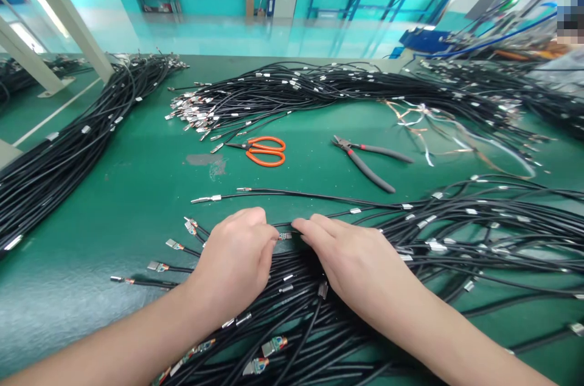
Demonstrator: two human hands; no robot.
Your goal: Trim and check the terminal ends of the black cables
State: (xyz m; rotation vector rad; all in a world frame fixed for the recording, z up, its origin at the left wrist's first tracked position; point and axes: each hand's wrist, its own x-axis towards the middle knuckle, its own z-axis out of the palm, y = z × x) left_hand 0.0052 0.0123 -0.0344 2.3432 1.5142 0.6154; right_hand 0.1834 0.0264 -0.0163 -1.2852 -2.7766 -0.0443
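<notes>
Forearms [123,328] angled inward, left hand [237,246] pinching cable end [285,236], right hand [349,258] arched

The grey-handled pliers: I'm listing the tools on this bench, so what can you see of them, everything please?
The pliers have a bare-metal head and two slim grey handles, red near the head; the grips look like plastic or rubber. They lie on the green work surface, handles spread wide, head toward the upper left of the picture. Orange-handled scissors lie to their left. Neither the left hand nor the right hand touches them.
</notes>
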